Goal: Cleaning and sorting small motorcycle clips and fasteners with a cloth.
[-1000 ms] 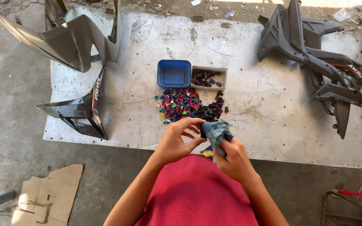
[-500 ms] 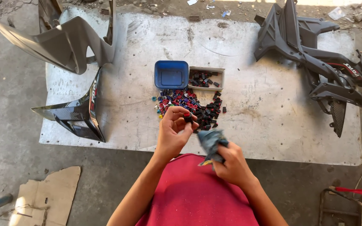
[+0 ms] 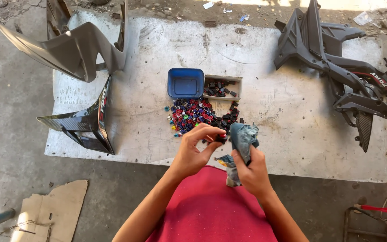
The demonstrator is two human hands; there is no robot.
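My left hand (image 3: 196,152) pinches a small black and red part (image 3: 221,137) between thumb and fingers. My right hand (image 3: 250,172) grips a blue-grey denim rag (image 3: 242,138), held right beside that part. Just beyond my hands, a heap of small coloured and black parts (image 3: 198,115) lies on the white sheet (image 3: 283,121). Behind the heap stand a blue plastic box (image 3: 185,83) and a small open box of black parts (image 3: 222,87).
Grey and black motorcycle fairing panels lie at the far left (image 3: 75,51), front left (image 3: 88,121) and right (image 3: 341,67) of the sheet. Torn cardboard (image 3: 52,210) rests on the concrete floor at lower left. A red-handled metal object (image 3: 381,210) sits at lower right.
My left hand has come back from the heap toward the rag with a small part. My right hand has raised the rag to meet it.
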